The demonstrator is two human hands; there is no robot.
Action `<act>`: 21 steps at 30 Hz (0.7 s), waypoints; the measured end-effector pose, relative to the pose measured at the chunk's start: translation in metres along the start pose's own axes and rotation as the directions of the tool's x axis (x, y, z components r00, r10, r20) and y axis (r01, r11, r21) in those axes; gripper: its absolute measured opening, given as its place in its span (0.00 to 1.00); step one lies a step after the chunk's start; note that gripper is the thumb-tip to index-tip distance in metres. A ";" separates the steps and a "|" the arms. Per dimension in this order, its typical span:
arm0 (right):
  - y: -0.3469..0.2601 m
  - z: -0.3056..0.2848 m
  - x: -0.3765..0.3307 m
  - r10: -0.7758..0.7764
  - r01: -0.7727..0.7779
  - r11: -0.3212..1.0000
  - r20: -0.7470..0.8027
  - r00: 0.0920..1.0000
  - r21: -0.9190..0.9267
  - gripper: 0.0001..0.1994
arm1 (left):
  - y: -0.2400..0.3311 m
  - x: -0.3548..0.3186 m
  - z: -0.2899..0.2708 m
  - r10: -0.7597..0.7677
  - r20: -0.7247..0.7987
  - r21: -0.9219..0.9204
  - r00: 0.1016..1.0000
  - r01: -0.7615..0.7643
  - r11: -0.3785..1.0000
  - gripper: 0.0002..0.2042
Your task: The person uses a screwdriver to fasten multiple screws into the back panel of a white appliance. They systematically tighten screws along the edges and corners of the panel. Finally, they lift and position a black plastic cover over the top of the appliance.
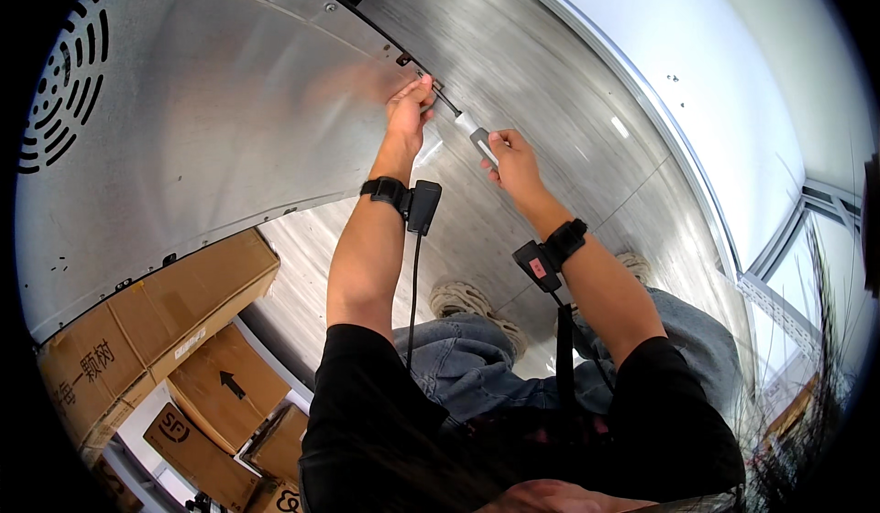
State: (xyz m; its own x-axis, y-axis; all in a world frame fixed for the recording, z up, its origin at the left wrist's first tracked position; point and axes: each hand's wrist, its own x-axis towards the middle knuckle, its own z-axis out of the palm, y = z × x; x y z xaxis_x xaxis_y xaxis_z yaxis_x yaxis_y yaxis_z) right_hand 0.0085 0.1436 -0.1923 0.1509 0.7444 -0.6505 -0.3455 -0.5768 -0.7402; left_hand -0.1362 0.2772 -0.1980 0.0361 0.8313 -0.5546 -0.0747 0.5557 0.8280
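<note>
Gripping: my right hand (515, 160) is closed around the grey-and-white handle of a screwdriver (477, 134), fingers wrapped tight.
Screwdriver: its dark shaft runs up and left from my fist, the tip ending at the edge of the metal panel (211, 119), just beside my left fingertips.
Left hand: my left hand (408, 110) is pinched nearly closed at the panel's edge, fingertips pressed where the tip meets the metal; whether I have a screw between them I cannot tell.
Panel: a big brushed-steel sheet, curved by the lens, with a round vent grille (64, 77) at its far left.
Wrists: a black strap with a small black box sits on each forearm, a cable hanging from each.
Below: my jeans and woven shoes (472, 302) on the shiny floor.
Left side: stacked cardboard boxes (165, 330) under the panel's lower edge.
</note>
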 end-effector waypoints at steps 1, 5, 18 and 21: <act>0.000 0.001 0.000 0.003 -0.003 1.000 -0.018 1.000 -0.019 0.18 | -0.002 0.001 -0.001 0.031 -0.027 0.036 0.999 -0.030 0.999 0.07; -0.006 -0.002 -0.004 0.059 -0.061 0.998 -0.037 0.998 -0.034 0.18 | -0.005 0.000 0.001 0.100 0.001 0.084 0.995 -0.100 0.991 0.10; -0.018 -0.001 -0.005 0.073 -0.073 0.997 0.053 0.996 0.005 0.18 | -0.007 0.005 -0.009 0.280 0.158 0.164 0.947 -0.305 0.938 0.09; -0.012 0.002 -0.005 -0.013 0.011 0.998 -0.033 0.999 -0.059 0.20 | -0.005 0.003 -0.005 0.227 0.108 0.190 0.968 -0.244 0.951 0.08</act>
State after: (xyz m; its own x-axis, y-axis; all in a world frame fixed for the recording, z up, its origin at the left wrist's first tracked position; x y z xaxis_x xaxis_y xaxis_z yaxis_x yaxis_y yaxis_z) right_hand 0.0098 0.1473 -0.1802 0.1858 0.7403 -0.6462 -0.2882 -0.5876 -0.7561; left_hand -0.1412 0.2765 -0.2040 0.1259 0.9319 -0.3401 0.1091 0.3277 0.9385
